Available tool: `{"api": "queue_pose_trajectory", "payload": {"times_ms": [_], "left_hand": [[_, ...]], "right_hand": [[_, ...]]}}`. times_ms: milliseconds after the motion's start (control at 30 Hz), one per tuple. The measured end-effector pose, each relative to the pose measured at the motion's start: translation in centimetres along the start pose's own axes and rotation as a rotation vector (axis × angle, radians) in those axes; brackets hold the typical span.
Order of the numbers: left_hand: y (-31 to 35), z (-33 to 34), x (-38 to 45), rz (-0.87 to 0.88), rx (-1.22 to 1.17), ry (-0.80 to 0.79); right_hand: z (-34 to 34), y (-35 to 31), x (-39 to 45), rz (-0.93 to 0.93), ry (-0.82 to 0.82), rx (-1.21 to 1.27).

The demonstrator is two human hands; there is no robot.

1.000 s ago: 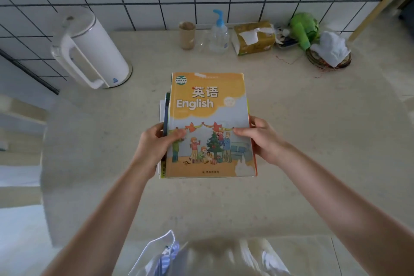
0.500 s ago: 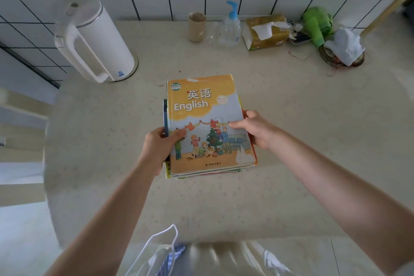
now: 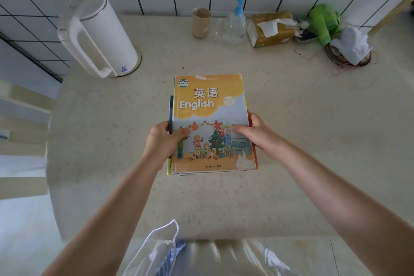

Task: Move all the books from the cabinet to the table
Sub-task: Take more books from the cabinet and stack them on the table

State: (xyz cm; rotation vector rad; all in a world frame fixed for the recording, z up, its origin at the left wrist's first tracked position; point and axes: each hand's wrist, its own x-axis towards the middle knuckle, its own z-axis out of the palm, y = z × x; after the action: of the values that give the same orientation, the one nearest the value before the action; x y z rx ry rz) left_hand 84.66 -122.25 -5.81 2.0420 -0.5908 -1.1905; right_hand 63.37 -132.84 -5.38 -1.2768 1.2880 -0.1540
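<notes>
A stack of books (image 3: pixel 210 105) with an orange "English" textbook on top is held over the middle of the beige table (image 3: pixel 313 141). My left hand (image 3: pixel 163 141) grips the stack's left edge, thumb on the cover. My right hand (image 3: pixel 257 134) grips the right edge, thumb also on the cover. Edges of several other books show under the top one. Whether the stack touches the table cannot be told. The cabinet is out of view.
A white electric kettle (image 3: pixel 96 36) stands at the back left. Along the tiled wall are a brown cup (image 3: pixel 201 22), a pump bottle (image 3: pixel 235 24), a tissue box (image 3: pixel 271 29), a green toy (image 3: pixel 324 22) and a white cloth (image 3: pixel 351 45).
The stack has shifted slightly toward the table's middle and lower; the books under the top one are more squared up. Both hands keep their hold.
</notes>
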Motion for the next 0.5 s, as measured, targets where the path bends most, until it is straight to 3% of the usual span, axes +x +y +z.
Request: {"api": "queue_pose_trajectory", "payload": {"times_ms": [300, 433, 500], "left_hand": [[-0.2, 0.5, -0.7, 0.101, 0.091, 0.032], [-0.2, 1.0, -1.3, 0.395, 0.426, 0.186], [0.2, 1.7, -1.9, 0.576, 0.487, 0.181]], "right_hand": [[0.4, 0.3, -2.3, -0.054, 0.159, -0.099], [0.6, 1.4, -4.3, -0.106, 0.293, -0.241], [0.7, 2.3, -5.8, -0.173, 0.354, -0.326]]}}
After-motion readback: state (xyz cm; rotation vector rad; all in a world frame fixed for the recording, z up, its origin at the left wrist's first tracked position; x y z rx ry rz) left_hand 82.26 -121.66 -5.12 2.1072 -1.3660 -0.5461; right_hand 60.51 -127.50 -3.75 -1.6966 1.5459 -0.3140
